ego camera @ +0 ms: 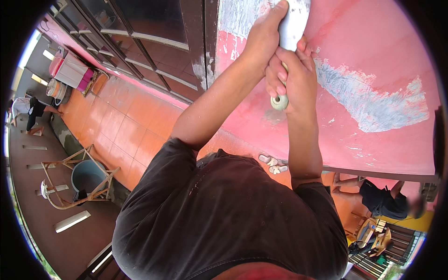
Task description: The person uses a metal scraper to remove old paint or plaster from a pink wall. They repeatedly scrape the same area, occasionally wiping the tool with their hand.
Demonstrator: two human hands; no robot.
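Observation:
My right hand is wrapped around the pale handle of a broad metal scraper, whose end has a hole. My left hand holds the scraper's blade, its thumb lying along the blade's edge; its other fingers are mostly hidden. Both hands are close together in front of a pink painted wall. Grey-white rough patches show on the wall right of my hands, and another such patch is at the upper left, beside the dark door frame. The blade's far end is cut off by the picture's top.
Dark-framed glass doors adjoin the wall. A pair of sandals lies on the orange tiled floor. At left are a wooden frame, a blue tub, a washing machine and a person. Another person bends at lower right.

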